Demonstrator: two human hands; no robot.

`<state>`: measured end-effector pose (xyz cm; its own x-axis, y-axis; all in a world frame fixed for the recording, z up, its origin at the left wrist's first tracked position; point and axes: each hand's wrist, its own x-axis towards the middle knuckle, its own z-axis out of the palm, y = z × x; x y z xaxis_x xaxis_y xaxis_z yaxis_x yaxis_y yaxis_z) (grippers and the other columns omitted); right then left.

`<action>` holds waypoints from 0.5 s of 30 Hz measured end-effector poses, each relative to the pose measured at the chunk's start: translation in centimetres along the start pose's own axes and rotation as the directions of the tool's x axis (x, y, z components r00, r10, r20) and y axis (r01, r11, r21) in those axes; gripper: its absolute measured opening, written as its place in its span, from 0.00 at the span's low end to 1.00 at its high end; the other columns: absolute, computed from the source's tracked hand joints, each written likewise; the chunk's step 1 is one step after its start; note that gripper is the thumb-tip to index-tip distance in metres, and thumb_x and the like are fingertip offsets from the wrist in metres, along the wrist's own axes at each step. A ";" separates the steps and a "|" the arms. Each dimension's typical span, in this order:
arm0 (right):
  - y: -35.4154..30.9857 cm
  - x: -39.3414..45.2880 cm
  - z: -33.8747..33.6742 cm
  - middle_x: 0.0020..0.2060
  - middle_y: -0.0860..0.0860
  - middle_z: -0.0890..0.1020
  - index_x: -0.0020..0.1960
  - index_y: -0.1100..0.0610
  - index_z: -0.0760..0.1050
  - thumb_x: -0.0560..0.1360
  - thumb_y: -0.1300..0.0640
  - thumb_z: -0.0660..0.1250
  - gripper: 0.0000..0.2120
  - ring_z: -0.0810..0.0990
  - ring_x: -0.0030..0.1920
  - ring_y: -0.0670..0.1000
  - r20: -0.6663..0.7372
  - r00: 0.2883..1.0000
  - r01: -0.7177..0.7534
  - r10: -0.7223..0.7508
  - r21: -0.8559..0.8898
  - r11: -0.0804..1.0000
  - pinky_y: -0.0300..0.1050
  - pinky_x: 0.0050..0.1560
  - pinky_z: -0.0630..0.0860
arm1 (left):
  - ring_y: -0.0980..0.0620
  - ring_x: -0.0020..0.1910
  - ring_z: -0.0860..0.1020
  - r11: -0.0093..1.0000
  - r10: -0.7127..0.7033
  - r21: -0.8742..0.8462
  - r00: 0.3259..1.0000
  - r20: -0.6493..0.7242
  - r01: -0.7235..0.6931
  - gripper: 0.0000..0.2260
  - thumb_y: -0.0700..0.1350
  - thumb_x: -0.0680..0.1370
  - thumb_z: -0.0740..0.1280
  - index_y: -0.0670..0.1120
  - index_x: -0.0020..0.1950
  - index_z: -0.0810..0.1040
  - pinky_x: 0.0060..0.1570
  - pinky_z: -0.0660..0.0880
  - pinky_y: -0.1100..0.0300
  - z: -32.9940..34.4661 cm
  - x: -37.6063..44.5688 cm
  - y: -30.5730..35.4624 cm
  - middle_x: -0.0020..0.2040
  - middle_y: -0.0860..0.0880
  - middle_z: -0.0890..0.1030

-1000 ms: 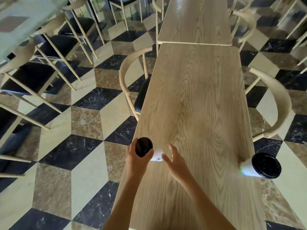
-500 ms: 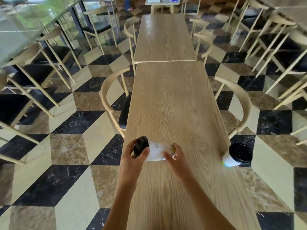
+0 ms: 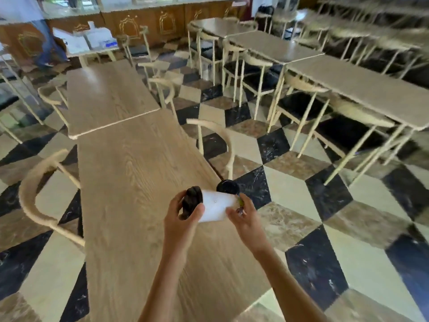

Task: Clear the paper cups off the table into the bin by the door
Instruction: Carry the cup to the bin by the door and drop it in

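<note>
Long wooden table ran from near to far, left of centre; checkered floor to the right, with rows of chairs and tables beyond, badly blurred. No bin or door could be made out in view.

Second paper cup, black-lidded, sat at the table's right edge, mostly hidden just behind the held one.

White paper cup lay on its side, held above the near part of the table between both hands. Left hand was curled around the black lid end, thumb across it. Right hand pinched the base end with the fingers partly closed.

Judgement: the step was collecting cups. Best to keep the lid pressed on in case of dregs, shift the held cup into one hand, and free the other for the edge cup before walking off.
</note>
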<state>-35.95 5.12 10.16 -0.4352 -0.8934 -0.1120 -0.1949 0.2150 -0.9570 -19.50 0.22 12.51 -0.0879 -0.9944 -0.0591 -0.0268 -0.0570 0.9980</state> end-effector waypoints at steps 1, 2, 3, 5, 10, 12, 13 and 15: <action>0.5 -0.5 -2.1 0.56 0.50 0.78 0.75 0.55 0.61 0.76 0.47 0.66 0.31 0.79 0.53 0.48 -0.047 0.999 0.009 -0.009 -0.007 1.000 0.47 0.55 0.75 | 0.65 0.49 0.83 1.000 0.006 0.005 0.999 0.045 -0.007 0.18 0.49 0.68 0.74 0.64 0.56 0.78 0.41 0.76 0.72 1.9 -0.7 0.3 0.56 0.58 0.83; 1.0 -1.1 -4.3 0.57 0.52 0.78 0.74 0.55 0.61 0.76 0.47 0.66 0.31 0.79 0.53 0.50 -0.091 0.996 0.019 -0.021 -0.018 1.000 0.46 0.54 0.75 | 0.65 0.50 0.83 1.000 0.014 0.002 0.996 0.091 -0.014 0.18 0.50 0.68 0.74 0.64 0.56 0.78 0.43 0.77 0.71 3.9 -1.5 0.6 0.57 0.57 0.83; 1.5 -1.8 -6.5 0.57 0.52 0.78 0.74 0.56 0.61 0.76 0.47 0.66 0.31 0.79 0.52 0.49 -0.129 0.991 0.029 -0.033 -0.031 0.999 0.44 0.53 0.74 | 0.63 0.53 0.83 1.000 0.020 -0.006 0.990 0.137 -0.019 0.19 0.51 0.67 0.74 0.62 0.57 0.79 0.45 0.78 0.68 5.9 -2.4 0.8 0.58 0.56 0.83; 2.6 -3.3 -11.1 0.57 0.52 0.79 0.74 0.55 0.61 0.76 0.47 0.66 0.30 0.80 0.50 0.45 -0.196 0.980 0.031 -0.041 -0.054 0.998 0.43 0.52 0.74 | 0.60 0.57 0.82 0.999 0.029 -0.022 0.975 0.222 -0.025 0.23 0.52 0.66 0.75 0.58 0.60 0.78 0.49 0.78 0.66 9.9 -4.3 1.1 0.60 0.53 0.83; 5.7 -8.4 -23.1 0.47 0.50 0.79 0.74 0.55 0.62 0.75 0.47 0.68 0.31 0.79 0.43 0.44 -0.351 0.936 0.021 -0.018 0.006 1.000 0.39 0.45 0.75 | 0.64 0.57 0.81 0.997 0.066 -0.001 0.901 0.429 -0.072 0.21 0.52 0.70 0.74 0.57 0.63 0.78 0.51 0.76 0.69 20.4 -10.5 1.4 0.57 0.57 0.85; 7.0 -10.6 -27.7 0.43 0.50 0.78 0.74 0.53 0.61 0.75 0.45 0.68 0.32 0.78 0.38 0.45 -0.414 0.910 0.010 0.003 0.030 0.999 0.39 0.39 0.75 | 0.61 0.60 0.80 0.997 0.062 0.001 0.857 0.512 -0.073 0.26 0.56 0.69 0.74 0.54 0.67 0.77 0.56 0.76 0.64 24.6 -12.9 1.5 0.61 0.56 0.83; 7.6 -11.7 -29.9 0.44 0.51 0.78 0.74 0.52 0.61 0.74 0.44 0.67 0.32 0.79 0.41 0.48 -0.449 0.893 0.001 0.018 0.042 0.999 0.43 0.42 0.77 | 0.61 0.61 0.80 0.997 0.061 0.002 0.834 0.549 -0.074 0.28 0.57 0.69 0.74 0.53 0.68 0.76 0.57 0.76 0.63 26.8 -14.1 1.6 0.62 0.56 0.82; 8.8 -13.8 -34.1 0.46 0.45 0.78 0.74 0.51 0.61 0.74 0.43 0.67 0.33 0.81 0.47 0.52 -0.516 0.856 0.000 0.037 0.072 0.997 0.50 0.50 0.79 | 0.64 0.59 0.80 0.995 0.074 0.010 0.784 0.616 -0.102 0.29 0.58 0.68 0.74 0.53 0.68 0.75 0.54 0.77 0.66 31.1 -16.3 1.8 0.62 0.58 0.81</action>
<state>-61.62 32.76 12.36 -0.8334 -0.5526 0.0070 -0.1315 0.1859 -0.9737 -49.05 19.15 14.64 -0.6841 -0.7293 0.0143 -0.0276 0.0455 0.9986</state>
